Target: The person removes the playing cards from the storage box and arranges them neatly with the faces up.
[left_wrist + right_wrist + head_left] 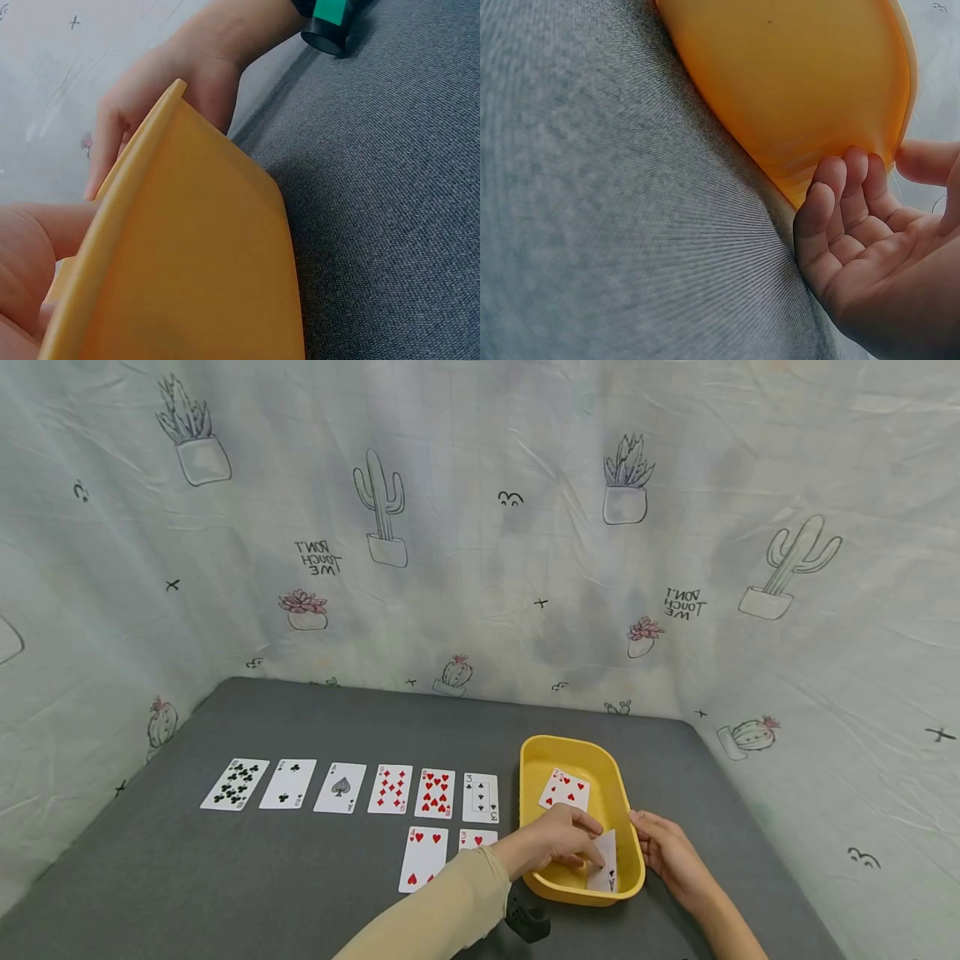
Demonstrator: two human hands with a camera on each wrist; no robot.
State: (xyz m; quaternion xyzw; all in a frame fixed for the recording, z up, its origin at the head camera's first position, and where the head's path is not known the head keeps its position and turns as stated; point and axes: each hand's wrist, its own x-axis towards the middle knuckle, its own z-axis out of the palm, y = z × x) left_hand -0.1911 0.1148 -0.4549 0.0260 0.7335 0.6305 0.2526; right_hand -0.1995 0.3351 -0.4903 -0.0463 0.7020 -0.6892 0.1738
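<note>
A yellow plastic tray [551, 745] stands on the grey table. My left hand [564, 837] reaches into it from the left, an index fingertip on the face of an ace of clubs [610, 852]. That card leans near the tray's right wall; I cannot tell whether it is pinched. A red hearts card [566, 787] lies face up farther back in the tray. My right hand [670, 857] holds the tray's right side, thumb at the rim and fingers [832, 176] curled against the outer wall. In the left wrist view, the tray's wall [202, 225] partly hides both hands.
Left of the tray is a row of face-up cards, from a clubs card [235, 785] to a black three [481, 798]. Below it lie a four of hearts [423, 860] and a three of hearts [477, 837], partly covered by the left arm. A patterned curtain [480, 527] surrounds the table.
</note>
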